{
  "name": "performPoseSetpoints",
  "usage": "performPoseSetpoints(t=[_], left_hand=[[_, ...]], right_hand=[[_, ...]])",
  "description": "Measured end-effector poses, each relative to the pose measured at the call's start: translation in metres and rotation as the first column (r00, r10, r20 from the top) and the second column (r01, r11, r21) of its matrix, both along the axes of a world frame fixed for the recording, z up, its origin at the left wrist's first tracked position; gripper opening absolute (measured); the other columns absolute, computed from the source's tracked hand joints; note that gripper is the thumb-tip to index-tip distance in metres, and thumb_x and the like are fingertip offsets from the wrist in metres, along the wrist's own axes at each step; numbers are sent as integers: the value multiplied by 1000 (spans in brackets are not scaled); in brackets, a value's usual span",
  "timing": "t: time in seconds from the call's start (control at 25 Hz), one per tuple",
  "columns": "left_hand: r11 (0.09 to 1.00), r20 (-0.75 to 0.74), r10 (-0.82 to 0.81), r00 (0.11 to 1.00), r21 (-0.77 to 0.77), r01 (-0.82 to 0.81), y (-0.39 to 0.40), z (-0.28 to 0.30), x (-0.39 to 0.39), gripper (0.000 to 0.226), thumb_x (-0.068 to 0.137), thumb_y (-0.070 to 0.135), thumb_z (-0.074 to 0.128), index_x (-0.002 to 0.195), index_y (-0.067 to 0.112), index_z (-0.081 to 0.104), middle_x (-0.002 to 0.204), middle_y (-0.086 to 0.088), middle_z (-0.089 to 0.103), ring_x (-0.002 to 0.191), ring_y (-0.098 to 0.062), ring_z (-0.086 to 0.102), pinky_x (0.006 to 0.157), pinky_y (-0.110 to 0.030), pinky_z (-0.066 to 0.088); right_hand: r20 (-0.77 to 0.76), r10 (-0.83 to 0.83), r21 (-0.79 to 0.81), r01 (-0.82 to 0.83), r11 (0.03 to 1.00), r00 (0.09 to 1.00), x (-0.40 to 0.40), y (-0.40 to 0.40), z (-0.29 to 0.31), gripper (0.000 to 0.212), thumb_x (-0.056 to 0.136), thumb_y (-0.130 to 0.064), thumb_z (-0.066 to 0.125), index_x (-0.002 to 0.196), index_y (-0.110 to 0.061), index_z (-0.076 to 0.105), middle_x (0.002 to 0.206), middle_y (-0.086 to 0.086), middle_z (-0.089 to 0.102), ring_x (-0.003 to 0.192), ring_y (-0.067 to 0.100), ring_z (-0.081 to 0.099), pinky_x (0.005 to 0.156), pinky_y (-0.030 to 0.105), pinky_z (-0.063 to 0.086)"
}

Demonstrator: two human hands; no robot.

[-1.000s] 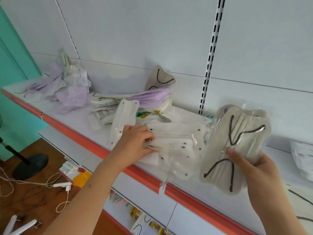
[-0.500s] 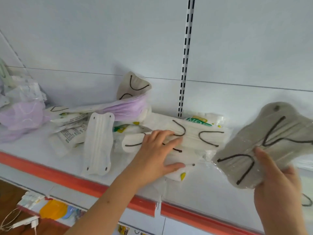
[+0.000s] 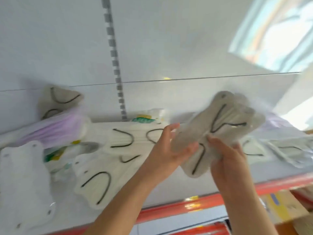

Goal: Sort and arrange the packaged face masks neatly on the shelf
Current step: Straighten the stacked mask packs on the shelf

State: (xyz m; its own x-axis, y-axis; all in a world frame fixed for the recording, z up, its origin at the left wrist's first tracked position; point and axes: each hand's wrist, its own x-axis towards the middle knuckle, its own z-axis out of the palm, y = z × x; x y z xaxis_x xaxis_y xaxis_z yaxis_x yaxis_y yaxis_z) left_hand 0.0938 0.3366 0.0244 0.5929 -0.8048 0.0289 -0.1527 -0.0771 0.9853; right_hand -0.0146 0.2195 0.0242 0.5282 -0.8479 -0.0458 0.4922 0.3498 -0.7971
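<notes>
Hands [image 3: 199,150] hold grey mask pack [image 3: 225,131]; white packs [image 3: 118,150] on shelf [image 3: 186,207].

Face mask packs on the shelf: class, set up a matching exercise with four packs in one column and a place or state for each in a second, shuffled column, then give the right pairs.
Column one:
1. grey mask pack
2. purple mask pack
3. beige mask pack
4. plain white mask pack

Column two:
A. leans upright against the back panel
B. lies at the far left of the shelf front
C. held in both hands above the shelf
D. lies on the shelf under the beige pack

Pairs: 1-C, 2-D, 3-A, 4-B
</notes>
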Motion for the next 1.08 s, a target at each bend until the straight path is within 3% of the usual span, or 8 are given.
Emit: performPoseSetpoints(t=[0.16, 0.36, 0.56, 0.64, 0.76, 0.88, 0.96, 1.08], left_hand=[[996, 32, -81, 996, -29, 82, -61, -4, -11, 35, 74, 24, 84, 106, 20, 69, 96, -3, 78, 82, -16, 72, 72, -31, 57], [988, 262, -152, 953, 75, 137, -131, 1, -44, 19, 81, 35, 82, 89, 22, 70, 80, -2, 75, 68, -17, 68, 62, -32, 55], [975, 224, -220, 950, 82, 207, -218, 8, -93, 32, 90, 43, 70, 115, 25, 63, 96, -3, 71, 79, -19, 69, 59, -23, 55], [979, 343, -198, 918, 105, 172, -230, 3, -97, 40, 95, 45, 62, 130, 27, 54, 106, 3, 66, 92, -12, 67, 76, -25, 57], [951, 737, -293, 610, 289, 108, -211, -27, -89, 49, 94, 49, 55, 137, 26, 52, 125, 8, 57, 116, -13, 55, 99, -31, 46], [849, 743, -499, 445, 523, 79, -192, -54, -84, 75, 81, 70, 30, 138, 28, 52, 138, 5, 46, 128, -20, 47, 106, -34, 41], [817, 723, -532, 441, 574, 46, -193, -58, -83, 78, 75, 75, 26, 139, 35, 47, 150, 3, 33, 140, -23, 35, 115, -37, 30], [783, 666, -558, 496, 620, 49, -194, -54, -82, 73, 73, 78, 34, 138, 44, 37, 149, 9, 27, 142, -17, 28, 115, -32, 24]], right_hand=[[-197, -122, -187, 85, 979, 973, -54, -50, 8, 27, 96, -5, 56, 122, -10, 58, 84, -22, 73, 79, -6, 68, 68, 12, 52], [-327, -247, -192, 191, 963, 912, -136, -138, -7, 39, 88, -6, 69, 124, -17, 60, 104, 6, 74, 89, 19, 73, 67, 28, 58], [-377, -338, -232, 266, 936, 862, -187, -223, -4, 14, 91, -11, 67, 105, -10, 68, 95, 9, 75, 82, 19, 72, 71, 30, 62], [-399, -437, -284, 344, 895, 806, -206, -269, -7, 24, 89, -14, 71, 112, -8, 65, 101, 13, 73, 88, 23, 72, 72, 31, 60], [-715, -512, -488, 184, 853, 476, -218, -320, -31, 39, 86, -25, 73, 119, -9, 62, 103, 12, 71, 98, 31, 68, 78, 39, 57], [-820, -570, -556, -166, 814, -46, -215, -329, -54, 62, 85, -43, 70, 134, -10, 53, 130, 15, 58, 120, 37, 52, 98, 48, 43], [-729, -669, -645, -180, 743, -148, -212, -321, -56, 78, 85, -49, 68, 148, -17, 35, 150, 14, 36, 137, 38, 31, 110, 53, 27], [-598, -799, -748, -315, 584, -60, -199, -303, -53, 69, 91, -51, 58, 149, -22, 35, 156, 8, 31, 144, 31, 23, 117, 53, 15]])
